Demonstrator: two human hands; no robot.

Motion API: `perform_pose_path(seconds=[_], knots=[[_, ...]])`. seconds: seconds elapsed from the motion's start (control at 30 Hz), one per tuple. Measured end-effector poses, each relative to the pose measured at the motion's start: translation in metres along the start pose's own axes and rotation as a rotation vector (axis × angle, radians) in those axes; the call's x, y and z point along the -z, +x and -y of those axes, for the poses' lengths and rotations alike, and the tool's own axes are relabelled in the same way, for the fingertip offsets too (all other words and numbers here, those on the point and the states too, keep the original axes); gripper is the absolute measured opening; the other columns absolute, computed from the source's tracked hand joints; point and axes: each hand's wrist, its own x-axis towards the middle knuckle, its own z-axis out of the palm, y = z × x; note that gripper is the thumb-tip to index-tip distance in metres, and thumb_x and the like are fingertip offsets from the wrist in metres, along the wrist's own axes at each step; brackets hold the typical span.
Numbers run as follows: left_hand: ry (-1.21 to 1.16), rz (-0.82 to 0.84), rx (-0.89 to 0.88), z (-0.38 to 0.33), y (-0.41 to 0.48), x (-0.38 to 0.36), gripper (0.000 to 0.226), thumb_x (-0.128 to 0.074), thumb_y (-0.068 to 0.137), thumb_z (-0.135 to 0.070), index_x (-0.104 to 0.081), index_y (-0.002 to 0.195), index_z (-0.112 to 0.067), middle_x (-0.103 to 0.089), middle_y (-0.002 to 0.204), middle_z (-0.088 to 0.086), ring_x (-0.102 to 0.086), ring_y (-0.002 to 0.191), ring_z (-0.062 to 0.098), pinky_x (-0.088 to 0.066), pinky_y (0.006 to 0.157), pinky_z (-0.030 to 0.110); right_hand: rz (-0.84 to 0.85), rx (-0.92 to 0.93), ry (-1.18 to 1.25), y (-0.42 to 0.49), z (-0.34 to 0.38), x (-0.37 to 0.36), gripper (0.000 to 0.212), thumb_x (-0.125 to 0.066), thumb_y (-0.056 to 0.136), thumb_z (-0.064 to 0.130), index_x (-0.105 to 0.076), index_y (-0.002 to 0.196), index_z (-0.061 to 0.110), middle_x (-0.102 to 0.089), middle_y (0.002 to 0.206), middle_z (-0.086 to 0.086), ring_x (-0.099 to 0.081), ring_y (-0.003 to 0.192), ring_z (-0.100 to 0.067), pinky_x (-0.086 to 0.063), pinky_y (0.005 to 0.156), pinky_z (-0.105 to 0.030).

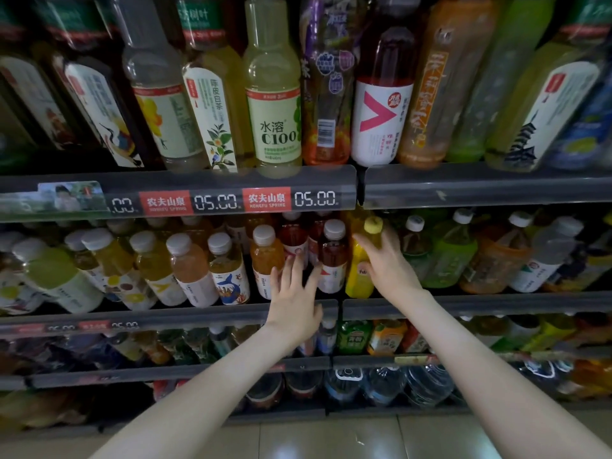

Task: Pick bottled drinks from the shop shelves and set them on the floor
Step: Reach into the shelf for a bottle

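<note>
Right grip (385,260) around yellow bottle (361,260), neighbours crowding.

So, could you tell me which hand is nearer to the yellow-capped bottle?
Right. The right hand is wrapped around the yellow-capped bottle; the left hand is spread open further left, by the red bottle.

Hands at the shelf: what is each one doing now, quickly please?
Left hand: open, fingers spread near the dark red plastic bottle, holding nothing.
Right hand: closed on the yellow-capped yellow plastic bottle.
</note>
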Motion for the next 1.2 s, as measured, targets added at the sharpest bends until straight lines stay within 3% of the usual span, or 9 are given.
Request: perform_pose_path(seconds=[0.13, 0.2, 0.37, 0.6, 0.77, 0.87, 0.97, 1.1, 1.2], knots=[[0.014, -0.135, 0.102, 0.027, -0.006, 0.013, 0.07, -0.064, 0.081, -0.03, -0.037, 0.143, -0.011, -0.018, 0.153, 0.027, -0.014, 0.143, 0.043, -0.01, 0.114, 0.059, 0.019, -0.039, -0.213, 0.005, 0.006, 0.007, 0.071, -0.054, 0.096, 0.021, -0.014, 0.154, 0.031, -0.005, 0.157, -0.028, 0.003, 0.146, -0.041, -0.013, 0.118, -0.052], [0.026, -0.239, 0.149, 0.044, -0.008, 0.018, 0.07, -0.075, 0.07, -0.024, -0.051, 0.134, -0.007, -0.034, 0.145, 0.032, -0.032, 0.134, 0.05, -0.023, 0.108, 0.063, -0.055, -0.051, -0.242, 0.0, 0.019, 0.012, 0.079, -0.063, 0.09, 0.016, -0.019, 0.154, 0.026, -0.009, 0.156, -0.031, -0.002, 0.146, -0.044, -0.012, 0.116, -0.055], [-0.005, -0.281, 0.312, 0.092, -0.009, 0.035, 0.067, -0.065, 0.078, -0.017, -0.044, 0.141, -0.004, -0.034, 0.143, 0.035, -0.036, 0.128, 0.054, -0.029, 0.106, 0.06, -0.18, 0.127, -0.118, -0.012, 0.07, 0.004, 0.081, -0.077, 0.073, 0.004, -0.04, 0.145, 0.011, -0.033, 0.149, -0.026, -0.028, 0.138, -0.042, -0.025, 0.112, -0.055], [-0.071, -0.246, 0.174, 0.13, -0.008, 0.066, 0.04, -0.059, 0.085, -0.003, -0.058, 0.125, -0.005, -0.05, 0.119, 0.026, -0.051, 0.104, 0.046, -0.047, 0.085, 0.047, 0.1, 0.347, 0.188, -0.009, 0.146, -0.032, 0.078, -0.056, 0.094, 0.016, -0.008, 0.154, 0.028, -0.015, 0.159, -0.008, -0.013, 0.145, -0.027, -0.002, 0.115, -0.03], [-0.224, -0.104, 0.115, 0.147, -0.01, 0.076, 0.038, -0.05, 0.093, -0.016, -0.045, 0.131, -0.016, -0.048, 0.125, 0.019, -0.053, 0.107, 0.041, -0.047, 0.088, 0.042, 0.29, 0.147, 0.626, 0.003, 0.192, -0.063, 0.09, -0.062, 0.092, 0.024, 0.004, 0.153, 0.033, -0.01, 0.16, 0.006, -0.009, 0.146, -0.011, -0.013, 0.116, -0.026], [-0.344, -0.065, 0.006, 0.152, -0.022, 0.073, 0.031, -0.051, 0.095, -0.021, -0.045, 0.126, -0.019, -0.056, 0.107, 0.013, -0.052, 0.099, 0.033, -0.046, 0.079, 0.04, 0.33, -0.003, 0.709, 0.014, 0.21, -0.079, 0.089, -0.072, 0.086, 0.025, -0.013, 0.152, 0.024, -0.026, 0.155, 0.0, -0.026, 0.142, -0.015, -0.029, 0.116, -0.037], [-0.444, -0.101, -0.049, 0.157, -0.042, 0.063, 0.036, -0.057, 0.094, -0.018, -0.047, 0.128, -0.022, -0.053, 0.108, 0.005, -0.047, 0.101, 0.02, -0.037, 0.077, 0.028, 0.295, -0.091, 0.796, 0.02, 0.219, -0.09, 0.071, -0.078, 0.079, 0.018, -0.038, 0.138, 0.016, -0.05, 0.134, -0.003, -0.049, 0.124, -0.018, -0.043, 0.104, -0.04], [-0.615, -0.085, -0.054, 0.162, -0.064, 0.056, 0.045, -0.057, 0.095, -0.025, -0.042, 0.137, -0.028, -0.053, 0.129, -0.003, -0.043, 0.115, 0.011, -0.033, 0.088, 0.02, 0.21, -0.039, 0.715, 0.008, 0.214, -0.091, 0.066, -0.08, 0.078, 0.022, -0.042, 0.132, 0.018, -0.053, 0.128, 0.001, -0.051, 0.118, -0.015, -0.04, 0.096, -0.023], [-0.645, -0.086, -0.074, 0.172, -0.077, 0.066, 0.056, -0.058, 0.093, -0.036, -0.034, 0.144, -0.032, -0.042, 0.14, -0.016, -0.034, 0.126, 0.0, -0.028, 0.1, 0.013, 0.131, -0.139, 0.859, -0.001, 0.215, -0.064, 0.061, -0.084, 0.069, 0.031, -0.047, 0.118, 0.037, -0.06, 0.114, 0.019, -0.056, 0.105, 0.004, -0.041, 0.079, -0.006]])
